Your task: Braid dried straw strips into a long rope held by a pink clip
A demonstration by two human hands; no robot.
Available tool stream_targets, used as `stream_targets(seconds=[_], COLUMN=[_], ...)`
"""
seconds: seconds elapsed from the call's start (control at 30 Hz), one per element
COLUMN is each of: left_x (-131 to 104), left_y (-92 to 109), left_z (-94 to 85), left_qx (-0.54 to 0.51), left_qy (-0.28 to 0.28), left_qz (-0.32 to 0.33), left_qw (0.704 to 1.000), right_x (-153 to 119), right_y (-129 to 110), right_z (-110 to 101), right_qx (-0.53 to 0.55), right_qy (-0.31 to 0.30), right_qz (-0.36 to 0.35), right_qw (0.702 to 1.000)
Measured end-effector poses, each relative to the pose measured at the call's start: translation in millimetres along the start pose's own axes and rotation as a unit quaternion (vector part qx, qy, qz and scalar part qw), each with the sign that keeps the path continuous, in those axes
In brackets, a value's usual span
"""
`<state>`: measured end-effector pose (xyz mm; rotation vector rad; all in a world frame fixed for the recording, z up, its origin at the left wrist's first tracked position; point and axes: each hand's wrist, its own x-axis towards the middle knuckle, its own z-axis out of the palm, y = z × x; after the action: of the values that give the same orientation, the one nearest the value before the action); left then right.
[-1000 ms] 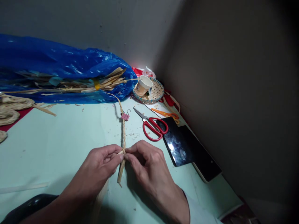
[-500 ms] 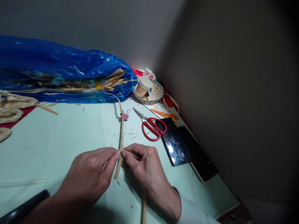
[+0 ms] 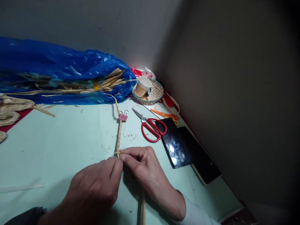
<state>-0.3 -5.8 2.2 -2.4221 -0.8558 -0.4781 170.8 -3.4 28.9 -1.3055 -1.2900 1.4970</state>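
Observation:
A narrow straw braid (image 3: 119, 134) runs down the table toward me, gripped near its top by a pink binder clip (image 3: 123, 117). At the braid's lower end my right hand (image 3: 145, 175) pinches the straw between thumb and forefinger. Just below, my left hand (image 3: 96, 182) is closed with its knuckles up, close against the right fingertips. Its fingertips are hidden, so the strand in them cannot be made out clearly. A loose pale straw strip (image 3: 142, 207) trails from under my right hand toward the near edge.
Red-handled scissors (image 3: 152, 126) lie right of the braid, beside dark flat devices (image 3: 180, 147) and orange scissors (image 3: 165, 114). Behind are a woven basket (image 3: 157, 92) with a paper cup (image 3: 143, 86), and a blue plastic bag (image 3: 63, 62) of straw (image 3: 112, 81). Braided coils (image 3: 14, 104) lie left.
My left hand has turned over and moved slightly down, now covering the flat straw end that showed between my hands. My right hand keeps its pinch at the braid's end. The view has shifted slightly.

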Motion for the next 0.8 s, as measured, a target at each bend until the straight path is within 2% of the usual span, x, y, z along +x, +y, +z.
stream_targets(seconds=[0.1,0.27,0.37,0.43,0.47,0.5,0.53,0.57,0.6,0.67,0.7,0.73,0.8], left_x=[0.7,-2.2,-3.8,-0.4,2.9,7.0,11.7,16.5,21.1,28.1,30.3,31.5,31.4], left_y=[6.1,22.9,17.6,2.6,-7.0,-16.7,-25.5,-32.4,-37.1,-40.1,-39.3,-37.8,-34.6], left_z=[-1.5,-12.5,-17.9,-17.1,-15.0,-12.0,-8.3,-4.2,-0.3,5.6,7.2,7.7,6.3], left_qx=[0.039,0.05,-0.06,-0.195,-0.272,-0.361,-0.46,-0.549,-0.621,-0.701,-0.722,-0.734,-0.744], left_qy=[-0.002,-0.052,-0.088,-0.107,-0.113,-0.132,-0.178,-0.233,-0.279,-0.319,-0.32,-0.315,-0.308], left_qz=[-0.017,-0.036,-0.1,-0.188,-0.261,-0.327,-0.372,-0.413,-0.427,-0.446,-0.453,-0.461,-0.462], left_qw=[0.999,0.997,0.989,0.957,0.919,0.863,0.786,0.689,0.595,0.457,0.414,0.388,0.372], right_x=[0.2,3.2,1.5,-1.1,-2.5,-3.7,-4.7,-5.4,-5.8,-6.0,-5.9,-5.9,-6.2], right_y=[0.5,2.7,-1.3,-3.7,-4.2,-4.2,-3.9,-3.4,-2.8,-1.9,-1.5,-1.2,-0.7], right_z=[-0.1,1.2,-1.8,-4.4,-5.4,-6.1,-6.5,-6.5,-6.3,-5.5,-5.0,-4.6,-4.0], right_qx=[0.012,0.017,0.027,0.047,0.061,0.075,0.087,0.095,0.1,0.097,0.091,0.081,0.052], right_qy=[-0.001,0.021,0.022,0.013,0.007,0.001,-0.004,-0.007,-0.012,-0.018,-0.02,-0.022,-0.023], right_qz=[0.028,0.04,0.047,0.042,0.04,0.039,0.037,0.034,0.029,0.013,0.006,0.001,-0.004], right_qw=[1.0,0.999,0.998,0.998,0.997,0.996,0.995,0.995,0.995,0.995,0.996,0.996,0.998])
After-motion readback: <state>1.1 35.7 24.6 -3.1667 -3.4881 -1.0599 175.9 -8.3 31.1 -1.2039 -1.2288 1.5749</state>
